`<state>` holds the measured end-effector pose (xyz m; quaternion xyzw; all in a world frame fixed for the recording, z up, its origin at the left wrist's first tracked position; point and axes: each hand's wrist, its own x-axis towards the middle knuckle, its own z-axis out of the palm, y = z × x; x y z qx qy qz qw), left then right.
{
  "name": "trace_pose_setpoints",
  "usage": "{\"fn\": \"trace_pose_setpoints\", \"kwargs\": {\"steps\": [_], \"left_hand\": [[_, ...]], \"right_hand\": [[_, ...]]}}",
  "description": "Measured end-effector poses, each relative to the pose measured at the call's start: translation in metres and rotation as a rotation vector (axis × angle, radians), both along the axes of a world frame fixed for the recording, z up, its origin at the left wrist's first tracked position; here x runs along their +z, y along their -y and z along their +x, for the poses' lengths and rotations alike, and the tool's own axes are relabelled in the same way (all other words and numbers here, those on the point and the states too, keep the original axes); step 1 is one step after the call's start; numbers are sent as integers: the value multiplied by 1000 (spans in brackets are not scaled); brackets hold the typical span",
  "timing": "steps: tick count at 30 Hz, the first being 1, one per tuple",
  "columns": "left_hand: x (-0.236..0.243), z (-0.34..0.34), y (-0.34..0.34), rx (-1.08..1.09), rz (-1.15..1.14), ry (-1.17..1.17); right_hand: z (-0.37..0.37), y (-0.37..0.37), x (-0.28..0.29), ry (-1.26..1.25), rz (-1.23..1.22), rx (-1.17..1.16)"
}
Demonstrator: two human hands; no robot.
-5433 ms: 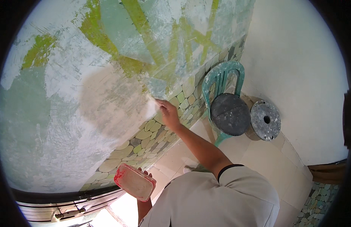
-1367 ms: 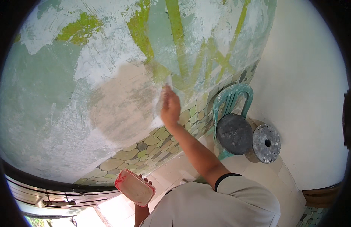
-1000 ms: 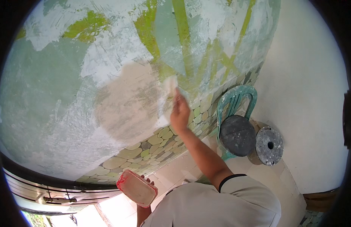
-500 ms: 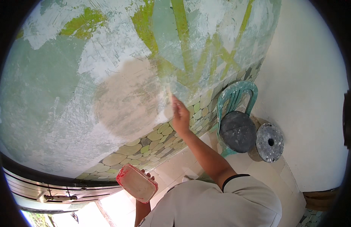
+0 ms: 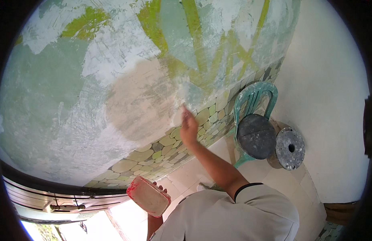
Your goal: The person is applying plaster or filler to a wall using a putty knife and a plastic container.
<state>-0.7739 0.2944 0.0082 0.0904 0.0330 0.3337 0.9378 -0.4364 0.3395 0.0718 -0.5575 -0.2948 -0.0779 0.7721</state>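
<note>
My left hand (image 5: pixel 161 188) grips a shallow rectangular tub (image 5: pixel 149 197) with a red-smeared rim. Its inside is coated with a pale, cream-coloured paste. Only some fingertips show past the tub's far edge. Up at the wall (image 5: pixel 138 102), my right hand (image 5: pixel 189 130) is closed and slightly blurred, its fingers pinched together near the patchy surface. Whatever it holds is too thin and smeared to make out. The wall around it bears white filler, a beige patch, and green and yellow-green paint.
Pebble-like stone cladding (image 5: pixel 166 140) runs along the wall's foot. Right of my arm stand a green plastic chair (image 5: pixel 256 94) with a round dark lid (image 5: pixel 256 136) on it, and a paint-spattered round drum (image 5: pixel 290 148). A handled door (image 5: pixel 67 207) lies at lower left.
My right hand has moved slightly down along the wall. The view has shifted a little, so the tub, chair and drum appear slightly further right. The left hand still holds the tub.
</note>
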Motion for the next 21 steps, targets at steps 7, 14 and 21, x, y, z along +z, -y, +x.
{"fn": "trace_pose_setpoints", "kwargs": {"steps": [7, 14, 21], "left_hand": [[7, -2, 6, -61, -13, 105], [7, 2, 0, -18, -26, 11], [10, -1, 8, 9, 56, 13]], "right_hand": [[15, -23, 0, 61, -35, -73], [0, 6, -52, -80, -63, 451], [49, -13, -72, -186, 7, -53]]}}
